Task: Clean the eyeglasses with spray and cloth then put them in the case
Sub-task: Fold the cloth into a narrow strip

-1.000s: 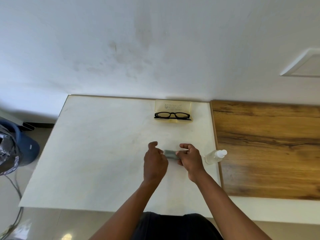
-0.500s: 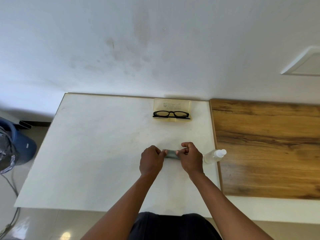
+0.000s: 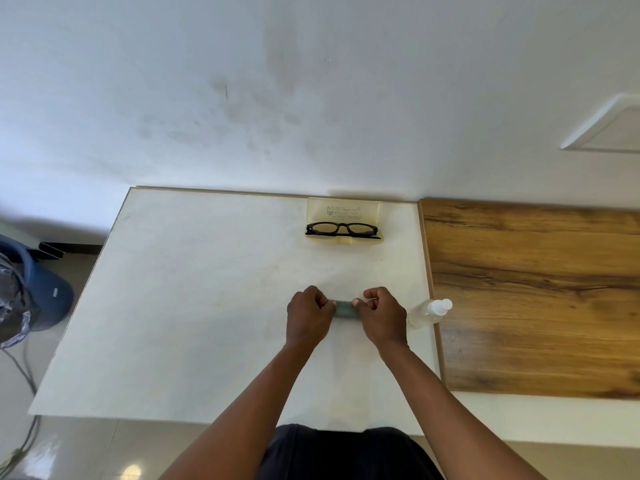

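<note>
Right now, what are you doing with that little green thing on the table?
A person sits at a white table and holds a small grey-green cloth between both hands: the left hand pinches one end, the right hand the other. A spray bottle lies just right of the hands. The black eyeglasses rest in the open yellowish case at the far edge, untouched.

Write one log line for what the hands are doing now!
left hand: grips cloth | right hand: grips cloth | eyeglasses: in open case
</note>
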`<action>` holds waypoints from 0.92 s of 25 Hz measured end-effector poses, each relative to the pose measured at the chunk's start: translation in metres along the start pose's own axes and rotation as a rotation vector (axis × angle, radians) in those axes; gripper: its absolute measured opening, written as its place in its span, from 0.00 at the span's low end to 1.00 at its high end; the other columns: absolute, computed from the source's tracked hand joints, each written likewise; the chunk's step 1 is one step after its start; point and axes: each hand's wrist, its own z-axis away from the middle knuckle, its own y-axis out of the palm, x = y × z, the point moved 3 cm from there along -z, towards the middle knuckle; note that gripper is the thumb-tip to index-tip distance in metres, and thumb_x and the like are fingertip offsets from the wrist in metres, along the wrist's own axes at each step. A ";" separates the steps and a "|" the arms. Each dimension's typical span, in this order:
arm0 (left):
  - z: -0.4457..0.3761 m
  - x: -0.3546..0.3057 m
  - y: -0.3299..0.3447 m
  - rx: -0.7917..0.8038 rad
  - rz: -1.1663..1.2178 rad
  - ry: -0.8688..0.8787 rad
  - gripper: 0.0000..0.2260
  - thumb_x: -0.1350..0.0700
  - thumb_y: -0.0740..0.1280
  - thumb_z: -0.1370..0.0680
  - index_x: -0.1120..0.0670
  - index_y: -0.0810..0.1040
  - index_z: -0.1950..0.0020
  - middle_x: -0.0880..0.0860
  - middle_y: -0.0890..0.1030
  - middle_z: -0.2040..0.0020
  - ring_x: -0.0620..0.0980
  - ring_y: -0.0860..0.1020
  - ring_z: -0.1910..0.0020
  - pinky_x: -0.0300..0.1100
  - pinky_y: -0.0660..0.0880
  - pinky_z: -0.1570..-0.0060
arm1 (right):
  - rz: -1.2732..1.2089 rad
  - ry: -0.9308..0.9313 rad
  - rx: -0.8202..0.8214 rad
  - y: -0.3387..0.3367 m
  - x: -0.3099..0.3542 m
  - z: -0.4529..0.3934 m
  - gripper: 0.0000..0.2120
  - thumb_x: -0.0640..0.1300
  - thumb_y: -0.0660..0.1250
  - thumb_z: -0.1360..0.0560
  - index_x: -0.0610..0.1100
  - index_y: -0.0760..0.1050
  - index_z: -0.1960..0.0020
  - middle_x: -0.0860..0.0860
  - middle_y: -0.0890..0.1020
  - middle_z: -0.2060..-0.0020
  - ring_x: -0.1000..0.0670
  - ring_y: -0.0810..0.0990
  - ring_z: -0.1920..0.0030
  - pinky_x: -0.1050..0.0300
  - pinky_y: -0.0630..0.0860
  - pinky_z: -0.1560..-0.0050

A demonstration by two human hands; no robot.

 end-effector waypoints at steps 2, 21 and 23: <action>0.002 -0.001 -0.002 0.006 0.051 0.007 0.06 0.58 0.67 0.27 0.57 0.72 0.62 0.51 0.74 0.66 0.49 0.71 0.65 0.39 0.67 0.67 | -0.007 0.055 0.040 -0.001 0.000 -0.002 0.11 0.44 0.69 0.28 0.42 0.75 0.47 0.49 0.77 0.58 0.48 0.76 0.54 0.55 0.73 0.53; 0.011 -0.022 -0.020 0.189 0.842 -0.281 0.06 0.64 0.66 0.26 0.58 0.71 0.60 0.61 0.79 0.56 0.56 0.80 0.58 0.43 0.79 0.61 | -1.013 0.531 0.420 -0.006 0.021 0.007 0.09 0.44 0.71 0.29 0.40 0.74 0.54 0.39 0.78 0.58 0.44 0.79 0.60 0.55 0.82 0.64; 0.008 -0.019 -0.021 0.160 0.820 -0.293 0.05 0.64 0.66 0.26 0.57 0.70 0.58 0.60 0.78 0.55 0.56 0.81 0.58 0.42 0.78 0.62 | -0.905 0.420 0.354 -0.007 0.023 0.000 0.03 0.37 0.70 0.29 0.40 0.76 0.57 0.40 0.79 0.56 0.45 0.79 0.59 0.58 0.81 0.67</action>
